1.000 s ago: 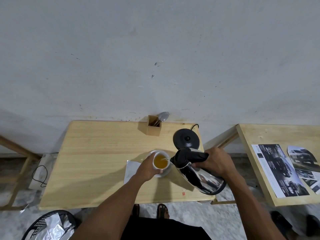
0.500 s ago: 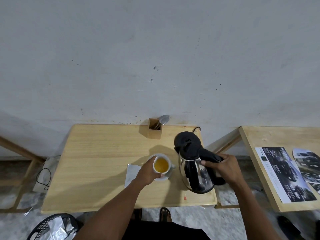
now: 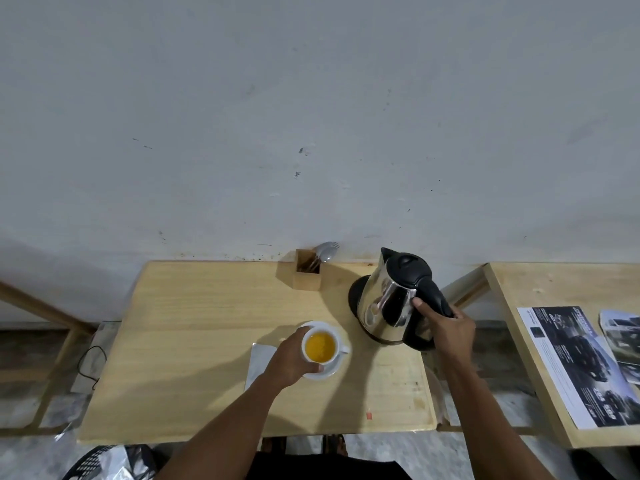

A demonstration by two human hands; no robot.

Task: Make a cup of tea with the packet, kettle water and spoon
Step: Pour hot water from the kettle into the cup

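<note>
Steel kettle (image 3: 391, 301) gripped by the right hand (image 3: 446, 329), over its base; cup (image 3: 320, 347) clasped by the left hand (image 3: 289, 358).
Spoon (image 3: 325, 252) is stood upright in the wooden holder (image 3: 307, 273), beyond the cup, judged nearer the left hand.

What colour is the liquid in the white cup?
Amber-yellow liquid in the white cup; head view.

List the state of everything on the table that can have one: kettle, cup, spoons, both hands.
kettle: upright, lid shut, over its base
cup: on saucer, filled with amber tea
spoons: standing in wooden holder
left hand: gripping cup
right hand: gripping kettle handle
</note>
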